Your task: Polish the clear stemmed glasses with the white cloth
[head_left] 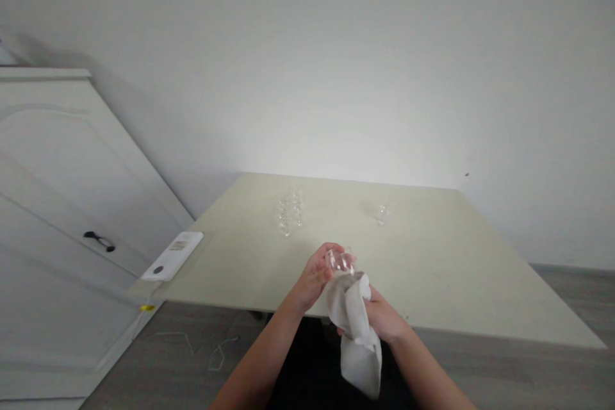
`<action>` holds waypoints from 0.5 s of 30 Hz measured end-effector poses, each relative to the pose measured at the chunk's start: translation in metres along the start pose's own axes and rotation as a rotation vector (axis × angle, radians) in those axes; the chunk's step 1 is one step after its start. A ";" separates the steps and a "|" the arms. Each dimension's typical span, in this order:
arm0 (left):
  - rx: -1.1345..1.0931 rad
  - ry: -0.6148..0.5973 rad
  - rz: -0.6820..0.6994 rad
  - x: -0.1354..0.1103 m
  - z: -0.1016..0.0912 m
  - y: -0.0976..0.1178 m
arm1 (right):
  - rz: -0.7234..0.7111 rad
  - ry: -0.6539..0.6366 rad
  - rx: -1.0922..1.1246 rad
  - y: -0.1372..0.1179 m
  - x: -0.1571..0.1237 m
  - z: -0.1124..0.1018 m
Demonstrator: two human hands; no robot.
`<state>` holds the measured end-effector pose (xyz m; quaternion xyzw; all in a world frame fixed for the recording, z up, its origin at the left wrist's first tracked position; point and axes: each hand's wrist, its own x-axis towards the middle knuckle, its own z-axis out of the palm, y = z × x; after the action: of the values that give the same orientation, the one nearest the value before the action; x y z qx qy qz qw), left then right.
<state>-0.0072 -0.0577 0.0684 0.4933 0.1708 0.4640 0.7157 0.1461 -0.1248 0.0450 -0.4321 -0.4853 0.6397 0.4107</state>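
Observation:
My left hand (317, 274) is closed around the side of a small clear glass (340, 261), held up over the front edge of the table. Bunched in my right hand (379, 314) is a white cloth (358, 333), its upper end pressed against the lower part of the glass and its loose end hanging down in front of my lap. The cloth hides most of my right fingers and the bottom of the glass.
Several clear glasses (291, 210) stand grouped on the table's left half, and more clear glassware (383, 213) sits right of centre. A white device with a cable (173, 256) lies at the left edge of the pale table (461, 269). A white cabinet (57, 205) stands at left.

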 end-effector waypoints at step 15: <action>0.384 0.100 0.057 0.015 0.009 0.001 | -0.265 0.300 -0.373 0.011 0.015 -0.006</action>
<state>0.0066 -0.0497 0.0764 0.6015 0.2776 0.4669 0.5858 0.1461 -0.1114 0.0312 -0.5229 -0.5808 0.4085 0.4716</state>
